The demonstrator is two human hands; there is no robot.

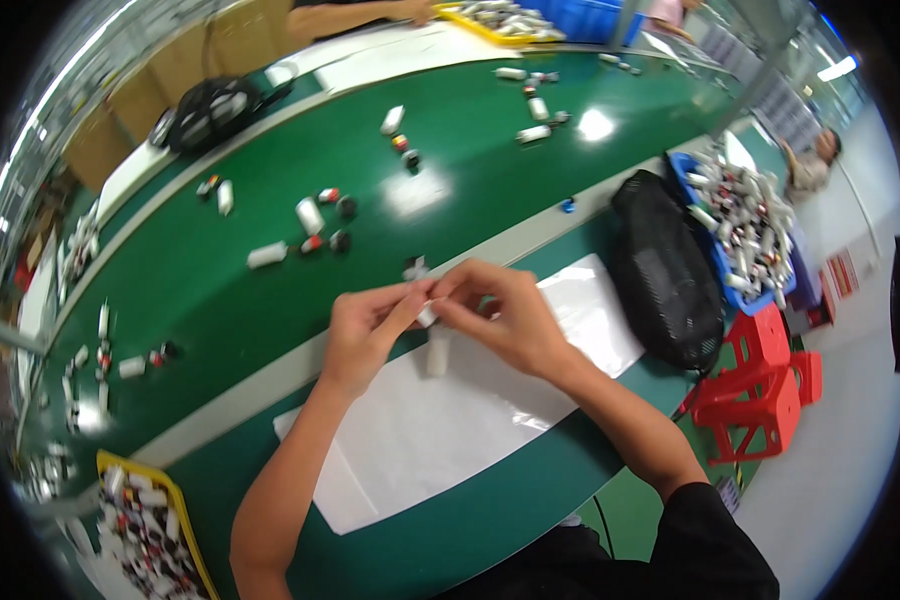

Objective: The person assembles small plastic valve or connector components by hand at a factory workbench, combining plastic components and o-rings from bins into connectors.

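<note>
L hand (363, 335) & R hand (502, 312) both pinch a sm. white pc (427, 316) btwn them, its tilt blurred. Tube (437, 356) just below at 6 o'clock, long axis approx 12–6; can't tell if joined. Sheet (420, 445) under. Bag (665, 275) at 3, yellow tray (178, 492) at 8.

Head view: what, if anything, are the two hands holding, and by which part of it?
The left hand and right hand pinch a small white piece together; blur and the hands themselves hide which part the grip is on.
</note>
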